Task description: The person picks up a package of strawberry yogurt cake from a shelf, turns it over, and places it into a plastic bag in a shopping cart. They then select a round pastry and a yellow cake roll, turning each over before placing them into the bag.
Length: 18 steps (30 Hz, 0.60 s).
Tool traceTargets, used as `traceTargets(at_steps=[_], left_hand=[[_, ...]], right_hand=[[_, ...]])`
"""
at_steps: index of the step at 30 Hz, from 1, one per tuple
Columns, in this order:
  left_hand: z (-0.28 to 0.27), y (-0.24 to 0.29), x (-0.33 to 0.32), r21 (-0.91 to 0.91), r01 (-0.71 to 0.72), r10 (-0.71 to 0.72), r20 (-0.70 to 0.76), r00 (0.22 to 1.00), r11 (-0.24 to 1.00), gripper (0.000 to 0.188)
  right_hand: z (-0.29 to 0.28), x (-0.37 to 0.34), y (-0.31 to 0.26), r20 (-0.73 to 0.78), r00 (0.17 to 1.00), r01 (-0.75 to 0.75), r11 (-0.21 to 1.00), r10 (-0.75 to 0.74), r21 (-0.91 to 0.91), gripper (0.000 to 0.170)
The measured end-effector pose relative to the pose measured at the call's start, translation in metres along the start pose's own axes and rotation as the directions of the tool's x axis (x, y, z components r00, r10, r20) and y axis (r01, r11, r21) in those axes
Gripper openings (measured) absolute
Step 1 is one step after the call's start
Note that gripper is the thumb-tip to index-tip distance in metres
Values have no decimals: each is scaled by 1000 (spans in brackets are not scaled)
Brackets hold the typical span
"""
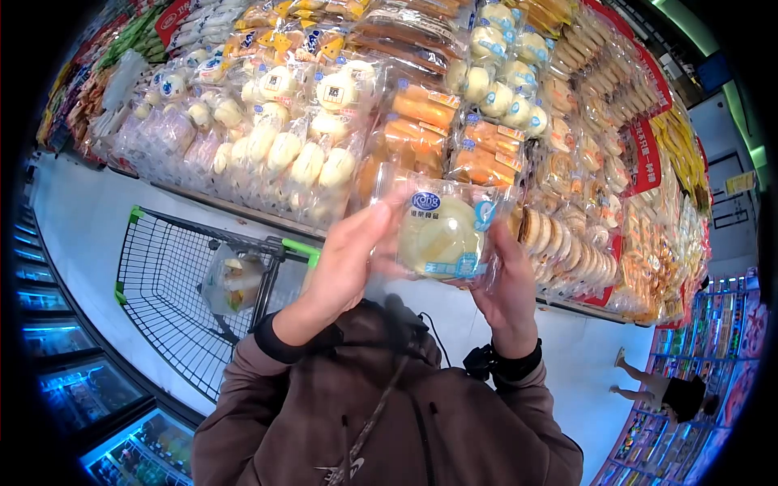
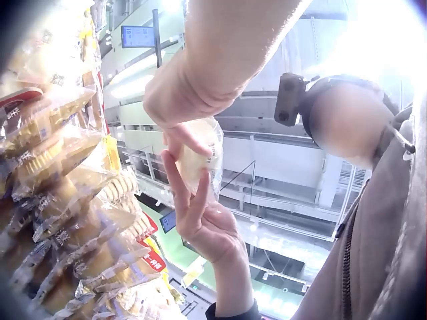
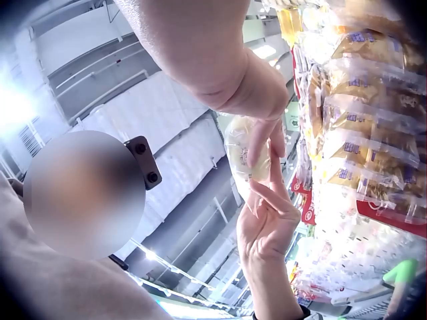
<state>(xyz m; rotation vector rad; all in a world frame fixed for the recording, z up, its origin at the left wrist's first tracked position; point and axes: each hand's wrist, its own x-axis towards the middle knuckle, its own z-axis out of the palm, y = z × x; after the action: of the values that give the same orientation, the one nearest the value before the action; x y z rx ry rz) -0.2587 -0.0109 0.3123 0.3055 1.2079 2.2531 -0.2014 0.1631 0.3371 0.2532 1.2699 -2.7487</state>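
Note:
A clear-wrapped pale round bun (image 1: 440,235) with a blue oval label is held up in front of the chest, its printed face upward. My left hand (image 1: 348,253) grips the packet's left edge, thumb at the front. On the opposite edge, my right hand (image 1: 510,283) holds it between thumb and fingers. From below, in the left wrist view, the wrapped bun (image 2: 198,157) sits between both hands, with fingers spread under it. The right wrist view likewise shows the wrapped bun (image 3: 245,150) pinched between the hands.
Beyond the hands slopes a display of packaged breads (image 1: 417,121), with white buns (image 1: 308,162) at left and round pastries (image 1: 559,239) at right. A shopping cart (image 1: 186,271) containing a bagged item (image 1: 235,279) stands at left. Freezers (image 1: 89,381) line the far left; another person (image 1: 681,397) is at lower right.

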Motion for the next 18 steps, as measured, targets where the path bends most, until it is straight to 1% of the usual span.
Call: traceTargets(at_steps=[2, 5, 8, 11, 14, 18], left_hand=[[-3, 0, 0, 16, -15, 15, 2, 1000, 1000, 48], [-6, 0, -1, -2, -20, 20, 12, 1000, 1000, 48], [-6, 2, -2, 15, -22, 23, -13, 1000, 1000, 48], [-5, 6, -3, 22, -25, 25, -12, 1000, 999, 48], [-5, 6, -3, 33, -30, 31, -30, 999, 999, 47], [-4, 6, -4, -10, -30, 30, -14, 999, 1000, 47]], right_hand=[[0, 0, 0, 25, 1000, 2, 1000, -2, -7, 46], [7, 1, 3, -20, 999, 32, 999, -32, 8, 45], [8, 1, 3, 20, 999, 39, 996, -41, 75, 43], [6, 1, 4, 8, 999, 30, 995, -31, 97, 41], [5, 2, 3, 55, 998, 29, 991, -37, 130, 39], [6, 1, 5, 29, 998, 60, 994, -63, 93, 39]])
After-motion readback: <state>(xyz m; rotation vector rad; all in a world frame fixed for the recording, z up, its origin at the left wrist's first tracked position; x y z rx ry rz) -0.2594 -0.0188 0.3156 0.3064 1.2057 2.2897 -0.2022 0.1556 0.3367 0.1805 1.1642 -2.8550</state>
